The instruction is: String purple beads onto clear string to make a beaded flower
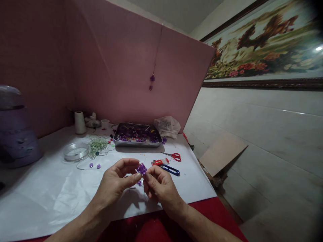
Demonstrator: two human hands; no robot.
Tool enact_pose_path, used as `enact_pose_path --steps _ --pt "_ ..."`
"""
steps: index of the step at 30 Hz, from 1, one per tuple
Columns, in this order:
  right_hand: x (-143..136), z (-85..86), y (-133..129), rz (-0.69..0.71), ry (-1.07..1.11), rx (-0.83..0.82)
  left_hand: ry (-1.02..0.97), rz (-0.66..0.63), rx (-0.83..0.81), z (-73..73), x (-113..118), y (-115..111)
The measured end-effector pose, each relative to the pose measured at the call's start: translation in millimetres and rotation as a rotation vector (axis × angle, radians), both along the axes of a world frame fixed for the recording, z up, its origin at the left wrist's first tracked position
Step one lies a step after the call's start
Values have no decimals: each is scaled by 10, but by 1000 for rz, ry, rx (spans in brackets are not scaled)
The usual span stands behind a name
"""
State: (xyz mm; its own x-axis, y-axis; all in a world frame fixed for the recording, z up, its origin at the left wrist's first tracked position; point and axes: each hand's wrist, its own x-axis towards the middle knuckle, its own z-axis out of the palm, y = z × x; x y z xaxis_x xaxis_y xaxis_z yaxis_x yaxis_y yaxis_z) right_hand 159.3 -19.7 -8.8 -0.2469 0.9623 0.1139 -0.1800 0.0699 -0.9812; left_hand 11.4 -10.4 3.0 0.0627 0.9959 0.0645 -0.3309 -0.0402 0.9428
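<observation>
Both hands meet over the white-covered table, pinching a small cluster of shiny purple beads [142, 168] between them. My left hand [120, 177] grips it from the left with thumb and fingers. From the right, my right hand [161, 185] pinches the same cluster at its edge. A loose-looking purple bead [139, 183] shows just below the cluster; whether it hangs from it I cannot tell. Two purple beads [95, 165] lie on the table left of my hands. Just beyond my right hand are blue-handled thread snips [171, 169], a red lighter [161, 162] and red-handled scissors [176, 156].
A metal tray [137, 145] of mixed beads stands behind the hands, beside a plastic bag [168, 127]. Leftward are a spool of clear line [75, 152], tangled green thread [98, 144], a thread cone [80, 123] and a large purple bottle [19, 134]. A beaded pendant [151, 78] hangs on the pink panel.
</observation>
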Motion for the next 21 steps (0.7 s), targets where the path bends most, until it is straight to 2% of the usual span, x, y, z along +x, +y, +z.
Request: enact_pose_path --steps 12,21 --pt "-9 -61 21 124 238 -17 219 35 169 90 34 -98" --pt "13 -50 15 148 228 24 374 78 305 46 28 -134"
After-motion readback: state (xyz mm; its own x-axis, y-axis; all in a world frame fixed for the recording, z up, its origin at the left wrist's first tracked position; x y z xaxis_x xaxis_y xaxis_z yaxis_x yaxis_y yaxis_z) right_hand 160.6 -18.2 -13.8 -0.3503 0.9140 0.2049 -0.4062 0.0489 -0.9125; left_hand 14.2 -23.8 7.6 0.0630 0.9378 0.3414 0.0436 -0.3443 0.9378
